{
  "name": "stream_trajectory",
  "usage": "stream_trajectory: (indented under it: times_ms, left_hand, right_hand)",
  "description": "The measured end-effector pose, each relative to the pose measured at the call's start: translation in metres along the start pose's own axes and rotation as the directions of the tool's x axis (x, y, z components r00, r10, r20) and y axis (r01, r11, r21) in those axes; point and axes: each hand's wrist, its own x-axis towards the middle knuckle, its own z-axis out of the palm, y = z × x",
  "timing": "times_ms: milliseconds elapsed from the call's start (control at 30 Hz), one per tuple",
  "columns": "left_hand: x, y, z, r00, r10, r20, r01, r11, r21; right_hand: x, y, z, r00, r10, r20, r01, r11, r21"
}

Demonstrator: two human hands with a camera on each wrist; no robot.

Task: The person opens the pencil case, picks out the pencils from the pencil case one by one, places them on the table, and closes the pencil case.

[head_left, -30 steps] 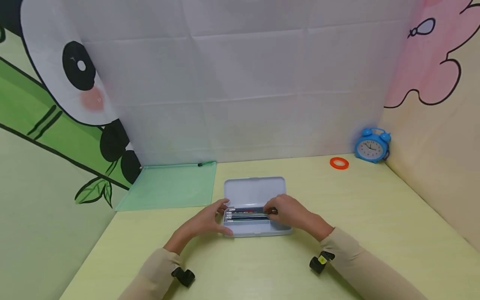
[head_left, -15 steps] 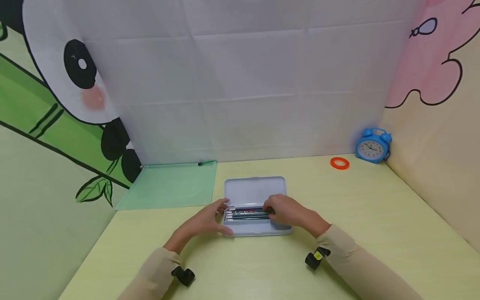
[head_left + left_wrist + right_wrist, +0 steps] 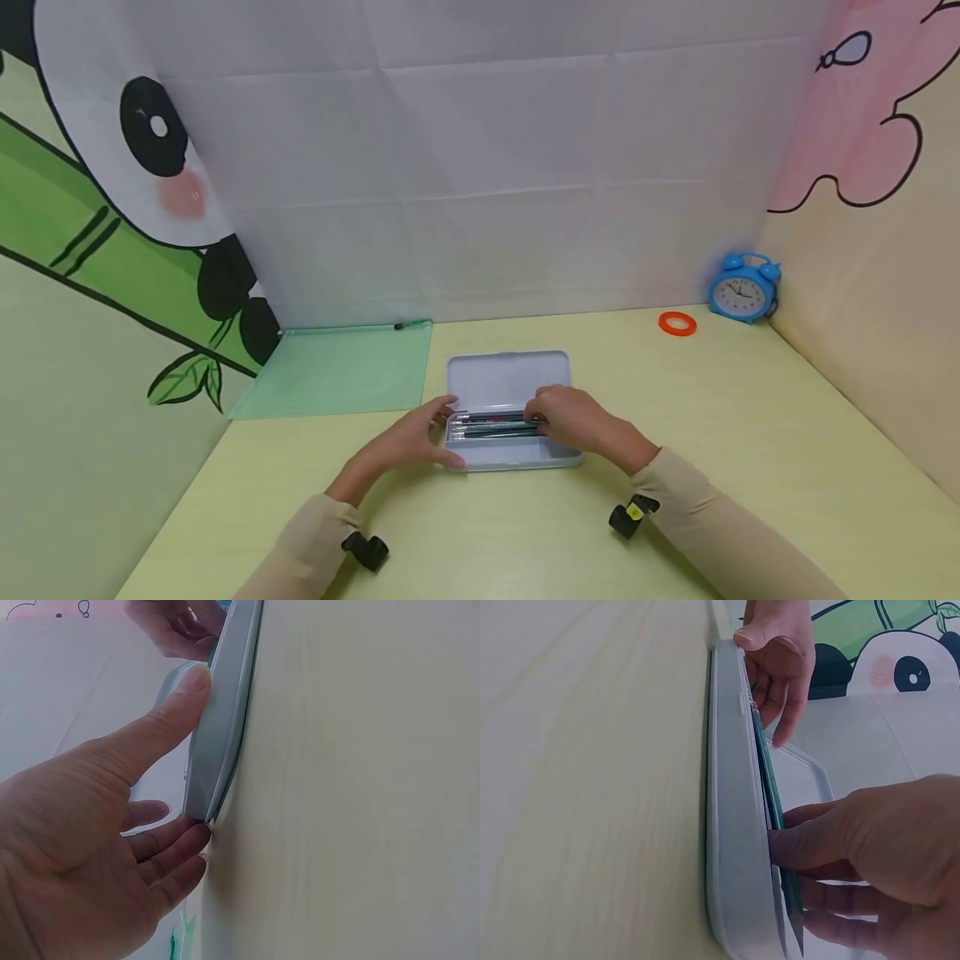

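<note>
Pale yellow worktop (image 3: 495,533), white backdrop (image 3: 487,167) hanging behind it. Light grey pencil case (image 3: 491,455) sits on the worktop between the two hands, lid (image 3: 510,382) thrown back on its far side. Several dark pencils (image 3: 495,432) lie lengthwise in the case's rear section, silver ends toward its left end; exact count can't be told.

Right hand (image 3: 581,419) is at the case's right part, thumb and fingers pinching a green pencil (image 3: 771,780), its pointed end just past the fingers; can't tell whether more pencils are in the pinch. Left hand (image 3: 408,440) is at the case's left end, thumb and fingers spread: thumb against the near wall, fingertips touching around the end corner. Both arms in beige sleeves (image 3: 738,529), small black wrist cameras (image 3: 367,552) strapped on, nearer the person than the case.

Flat green sheet (image 3: 341,375) behind and left of the case, small dark green item on its far edge, too small to make out. Orange ring (image 3: 677,332) well behind and right of the case; blue alarm clock (image 3: 741,293) just beyond the ring. Panda drawing (image 3: 153,129) on the wall left of the case, pink cartoon shape (image 3: 847,142) on the right.
</note>
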Motion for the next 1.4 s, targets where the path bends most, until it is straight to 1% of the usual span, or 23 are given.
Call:
stream_trajectory:
  times_ms: [233, 400, 533, 633, 800, 933, 1067, 1200, 1267, 1400]
  left_hand:
    - [-0.001, 0.000, 0.000, 1.000, 0.016, -0.002, -0.016, 1.000, -0.016]
    - [-0.002, -0.001, 0.000, 1.000, 0.019, 0.003, -0.019, 1.000, -0.021]
    - [-0.002, 0.000, 0.001, 1.000, 0.020, 0.002, -0.020, 1.000, -0.019]
    - [-0.002, 0.001, 0.001, 1.000, 0.017, 0.001, -0.017, 1.000, -0.019]
    - [-0.001, 0.001, 0.001, 1.000, 0.007, 0.000, -0.007, 1.000, -0.014]
    - [-0.001, 0.002, 0.000, 1.000, 0.005, 0.000, -0.005, 1.000, -0.008]
    - [-0.002, 0.002, 0.000, 1.000, 0.014, 0.004, -0.014, 1.000, -0.005]
    - [-0.002, 0.001, 0.000, 1.000, 0.022, 0.007, -0.022, 1.000, -0.008]
    - [-0.002, 0.001, 0.000, 1.000, 0.024, 0.008, -0.024, 1.000, -0.012]
    - [-0.002, -0.001, 0.000, 1.000, 0.030, 0.008, -0.030, 0.999, -0.017]
  right_hand:
    - [-0.001, -0.004, -0.004, 1.000, -0.005, 0.009, 0.005, 1.000, -0.008]
    - [-0.002, -0.007, -0.008, 1.000, 0.005, -0.014, -0.006, 0.999, -0.038]
    - [-0.003, -0.006, -0.014, 0.999, 0.012, -0.030, -0.014, 0.998, -0.055]
    - [-0.006, -0.002, -0.023, 1.000, 0.008, -0.029, -0.009, 0.999, -0.049]
    - [-0.012, 0.015, -0.043, 0.999, 0.042, -0.017, -0.042, 0.999, -0.005]
    - [-0.018, 0.032, -0.061, 0.994, 0.106, 0.027, -0.107, 0.993, 0.040]
    - [-0.027, 0.053, -0.077, 0.978, 0.182, 0.101, -0.189, 0.980, 0.059]
    - [-0.038, 0.072, -0.087, 0.959, 0.230, 0.164, -0.245, 0.966, 0.082]
    - [-0.043, 0.080, -0.092, 0.952, 0.246, 0.182, -0.268, 0.958, 0.105]
    - [-0.050, 0.093, -0.096, 0.943, 0.273, 0.193, -0.304, 0.940, 0.153]
